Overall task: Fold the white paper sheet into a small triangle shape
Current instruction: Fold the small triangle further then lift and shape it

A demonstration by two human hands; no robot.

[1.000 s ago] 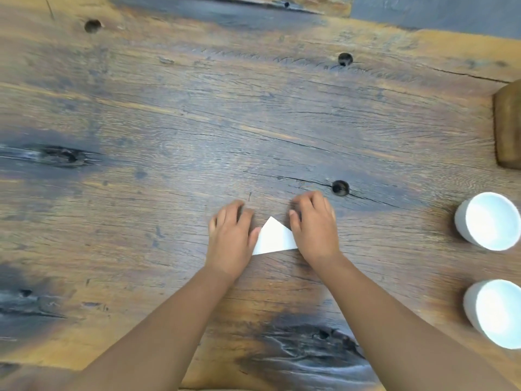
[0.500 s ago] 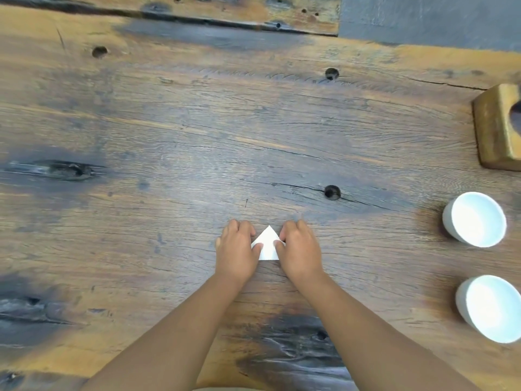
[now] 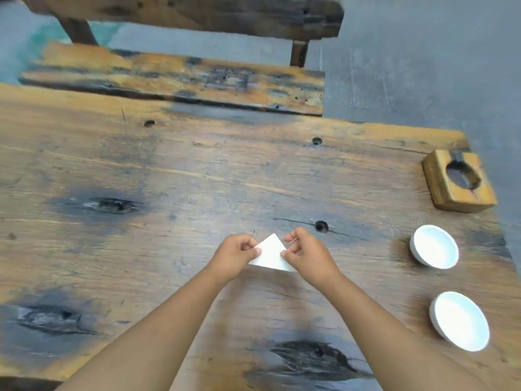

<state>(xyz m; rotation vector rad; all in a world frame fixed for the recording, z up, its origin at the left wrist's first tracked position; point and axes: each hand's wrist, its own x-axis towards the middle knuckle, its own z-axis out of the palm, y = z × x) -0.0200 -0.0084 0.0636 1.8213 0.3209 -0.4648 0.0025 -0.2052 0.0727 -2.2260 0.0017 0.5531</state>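
A white paper (image 3: 270, 253), folded into a small triangle with its tip pointing away from me, is held between both hands near the middle of the wooden table (image 3: 183, 179). My left hand (image 3: 235, 253) pinches its left edge between thumb and fingers. My right hand (image 3: 307, 253) pinches its right edge the same way. The paper looks slightly lifted and tilted, its lower right corner showing below my right thumb.
Two white bowls (image 3: 434, 246) (image 3: 459, 320) stand at the right side of the table. A wooden block with a round hollow (image 3: 458, 183) sits at the far right corner. A wooden bench (image 3: 174, 77) stands beyond the table's far edge.
Both hands went from pressing the triangle flat on the table to pinching its side edges and lifting it. The camera tilted up, showing the bench and floor.
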